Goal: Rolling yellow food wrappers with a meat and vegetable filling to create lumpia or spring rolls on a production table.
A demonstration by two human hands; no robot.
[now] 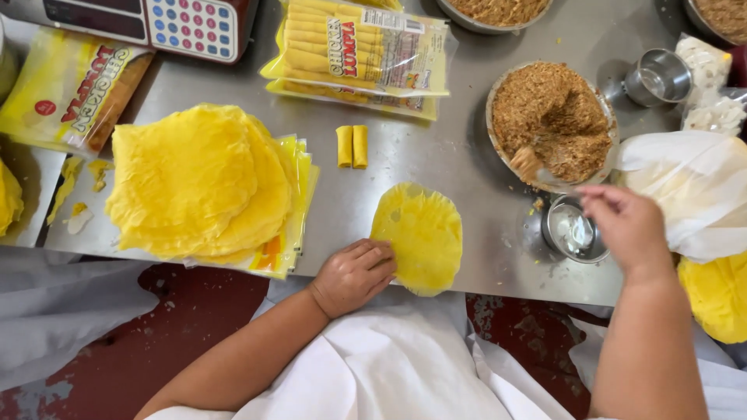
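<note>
1. The single yellow wrapper (pixel 417 236) lies flat at the steel table's (pixel 436 148) near edge, its long axis running 12 to 6 o'clock.
2. The left hand (pixel 354 274) presses its 9 o'clock edge, fingers together, clasping nothing.
3. The right hand (pixel 625 224) hovers at the wrapper's 3 o'clock, fingers curled over a small metal cup (pixel 574 230); whether it grips anything, I cannot tell.
4. The bowl of brown filling (pixel 551 123) sits at 1 o'clock.

A single yellow wrapper (pixel 418 236) lies at the near edge of the steel table (pixel 436 148), with the left hand (pixel 355 274) flat against its 9 o'clock rim. The right hand (pixel 625 224) hovers at 3 o'clock, fingers pinched over a small steel cup (pixel 574 230). At 1 o'clock sits a bowl of brown filling (pixel 551 123); at 9 o'clock, a stack of wrappers (pixel 198 180); at 11 o'clock, two finished rolls (pixel 352 145).
</note>
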